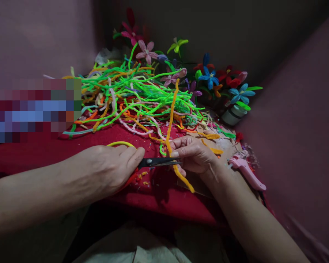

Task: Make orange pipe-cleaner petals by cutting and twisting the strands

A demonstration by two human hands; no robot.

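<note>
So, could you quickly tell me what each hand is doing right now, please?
Left hand: closed on the scissors, blades nearly shut at the pipe cleaner.
Right hand: closed, pinching the orange pipe cleaner.

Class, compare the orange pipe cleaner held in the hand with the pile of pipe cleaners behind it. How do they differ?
The orange pipe cleaner is one strand; the pile holds many, tangled. The strand stands upright, pinched in the right hand, at the scissors in the left hand; the pile lies loose on the red cloth. Both are fuzzy.
</note>
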